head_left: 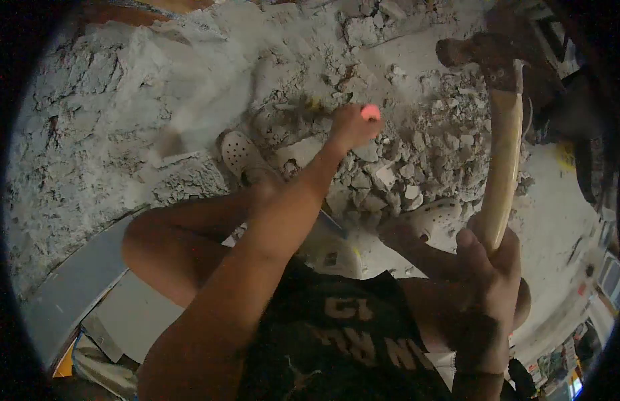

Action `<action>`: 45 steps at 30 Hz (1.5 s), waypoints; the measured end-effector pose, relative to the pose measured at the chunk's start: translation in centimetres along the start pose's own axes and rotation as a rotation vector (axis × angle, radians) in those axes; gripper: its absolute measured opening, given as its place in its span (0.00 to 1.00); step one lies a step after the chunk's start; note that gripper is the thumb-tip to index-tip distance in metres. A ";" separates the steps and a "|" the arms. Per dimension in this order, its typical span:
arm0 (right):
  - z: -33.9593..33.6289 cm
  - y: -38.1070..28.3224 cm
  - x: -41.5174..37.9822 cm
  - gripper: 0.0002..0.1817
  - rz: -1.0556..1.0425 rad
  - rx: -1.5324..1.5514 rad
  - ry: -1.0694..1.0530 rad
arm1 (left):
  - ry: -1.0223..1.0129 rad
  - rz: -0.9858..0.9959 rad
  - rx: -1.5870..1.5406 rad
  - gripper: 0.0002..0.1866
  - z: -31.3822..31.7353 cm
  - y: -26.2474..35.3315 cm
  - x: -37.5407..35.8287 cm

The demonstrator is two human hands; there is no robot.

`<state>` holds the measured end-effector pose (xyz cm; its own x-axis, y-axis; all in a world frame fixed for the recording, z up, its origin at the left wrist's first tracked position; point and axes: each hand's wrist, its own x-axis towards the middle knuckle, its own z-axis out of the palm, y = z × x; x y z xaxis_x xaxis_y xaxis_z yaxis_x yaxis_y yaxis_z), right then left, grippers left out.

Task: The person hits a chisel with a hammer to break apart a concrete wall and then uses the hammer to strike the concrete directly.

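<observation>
My left hand (356,127) is closed around a tool with a bright pink-red end (370,112), above broken rubble (417,160). The rest of that tool is hidden or too blurred to make out. On the right, my right hand (490,260) grips the lower part of a hammer's pale wooden handle (504,154). The hammer stands nearly upright in view, its dark metal head (487,57) at the top, well to the right of my left hand.
Light perforated clogs are on my feet, one left of the rubble (241,155), one below it (437,219). Rough, chipped grey material (89,147) covers the left side. A grey board (76,260) lies at lower left. Dark items (580,127) stand at the right edge.
</observation>
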<state>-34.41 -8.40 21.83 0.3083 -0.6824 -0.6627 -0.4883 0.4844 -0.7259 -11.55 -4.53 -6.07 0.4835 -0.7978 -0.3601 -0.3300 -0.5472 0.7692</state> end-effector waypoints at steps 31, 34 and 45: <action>-0.9 1.9 -3.1 0.13 -0.034 0.094 -0.318 | -0.224 0.129 0.060 0.25 -3.0 -6.2 -3.8; -1.3 2.5 -3.2 0.14 -0.072 -0.003 -0.382 | -0.261 0.054 -0.020 0.24 -5.2 0.3 -5.7; -0.8 3.8 -2.7 0.20 -0.251 -0.285 -0.216 | 0.199 0.327 -0.358 0.22 -9.9 2.1 -6.4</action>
<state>-37.74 -5.19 20.98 0.5954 -0.6149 -0.5171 -0.5728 0.1265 -0.8099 -7.31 1.92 3.09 0.5581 -0.8297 0.0098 -0.2088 -0.1290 0.9694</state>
